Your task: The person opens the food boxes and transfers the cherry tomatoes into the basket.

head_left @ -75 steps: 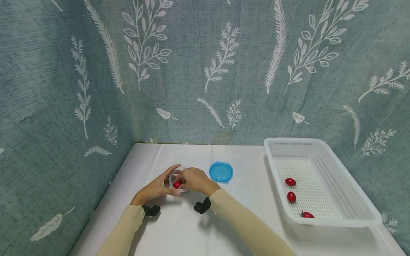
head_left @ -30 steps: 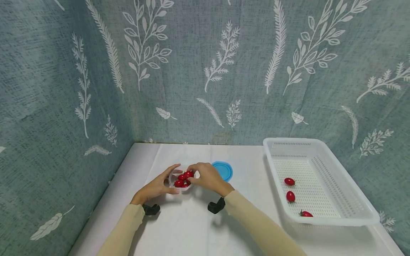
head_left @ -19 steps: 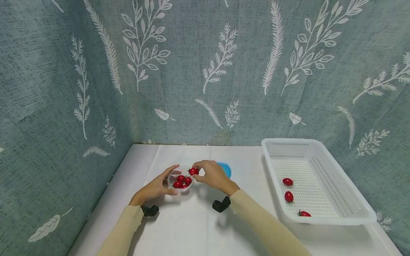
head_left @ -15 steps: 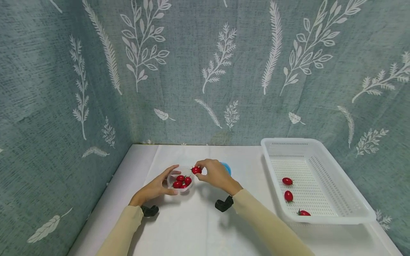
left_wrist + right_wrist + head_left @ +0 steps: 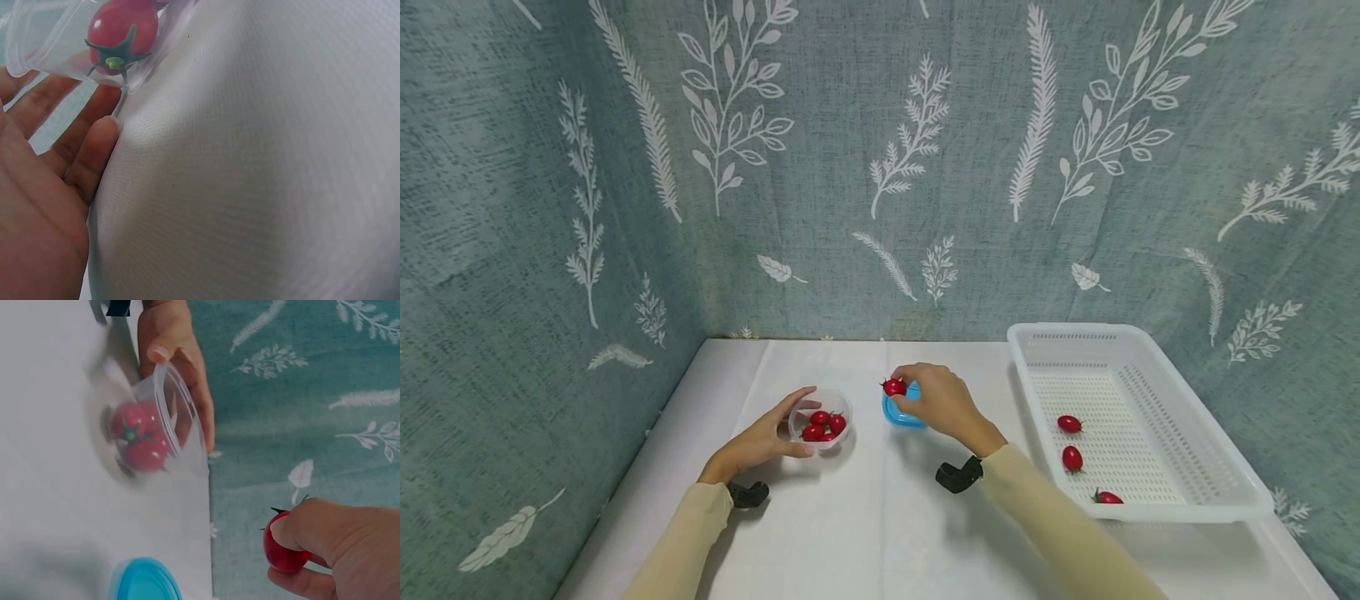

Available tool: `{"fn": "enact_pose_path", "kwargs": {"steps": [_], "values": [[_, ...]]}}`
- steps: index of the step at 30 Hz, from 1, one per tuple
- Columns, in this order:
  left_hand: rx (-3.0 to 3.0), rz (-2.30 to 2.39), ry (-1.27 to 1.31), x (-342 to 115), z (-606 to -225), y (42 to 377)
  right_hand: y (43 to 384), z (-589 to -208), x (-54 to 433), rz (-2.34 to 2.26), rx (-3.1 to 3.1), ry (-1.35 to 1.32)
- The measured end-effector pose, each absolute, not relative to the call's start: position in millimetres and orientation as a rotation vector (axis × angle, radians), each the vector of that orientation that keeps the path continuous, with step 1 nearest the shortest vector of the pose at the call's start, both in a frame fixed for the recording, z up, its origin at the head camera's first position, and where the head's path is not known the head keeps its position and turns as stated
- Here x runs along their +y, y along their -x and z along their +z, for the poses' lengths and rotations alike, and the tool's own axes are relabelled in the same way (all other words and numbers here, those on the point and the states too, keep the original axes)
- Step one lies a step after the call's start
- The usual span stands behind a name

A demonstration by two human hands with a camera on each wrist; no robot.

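My left hand (image 5: pixel 758 440) holds a clear round plastic container (image 5: pixel 835 402), thumb on the near side and fingers round the far side. Several red cherry tomatoes (image 5: pixel 814 432) lie inside it; in the left wrist view one tomato (image 5: pixel 123 31) with a green calyx shows through the wall. To the right of the container, my right hand (image 5: pixel 946 402) pinches another cherry tomato (image 5: pixel 893 387) between thumb and fingers, raised off the table. Below that hand lies a blue lid (image 5: pixel 901 415), partly covered by it.
A white perforated plastic basket (image 5: pixel 1180 417) stands on the right of the white-covered table (image 5: pixel 850 533). Three cherry tomatoes (image 5: pixel 1072 458) lie along its left side. Patterned green-grey cloth (image 5: pixel 820 167) hangs behind and at the left.
My right hand has come out of the container with a cherry tomato and moved right, over the blue lid. My left hand stays at the container.
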State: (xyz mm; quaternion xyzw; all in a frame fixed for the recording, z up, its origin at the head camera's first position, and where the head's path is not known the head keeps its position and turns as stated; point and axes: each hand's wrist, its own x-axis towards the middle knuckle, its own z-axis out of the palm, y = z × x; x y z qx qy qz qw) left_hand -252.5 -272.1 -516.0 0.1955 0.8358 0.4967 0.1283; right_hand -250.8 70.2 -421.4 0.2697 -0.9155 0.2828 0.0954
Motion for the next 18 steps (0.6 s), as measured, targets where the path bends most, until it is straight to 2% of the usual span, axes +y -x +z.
{"fn": "enact_pose_path", "kwargs": {"steps": [18], "values": [[2.418,1.457,-0.576,-272,-515,252,243,-407,131,0.78,-2.706,-0.687]]}}
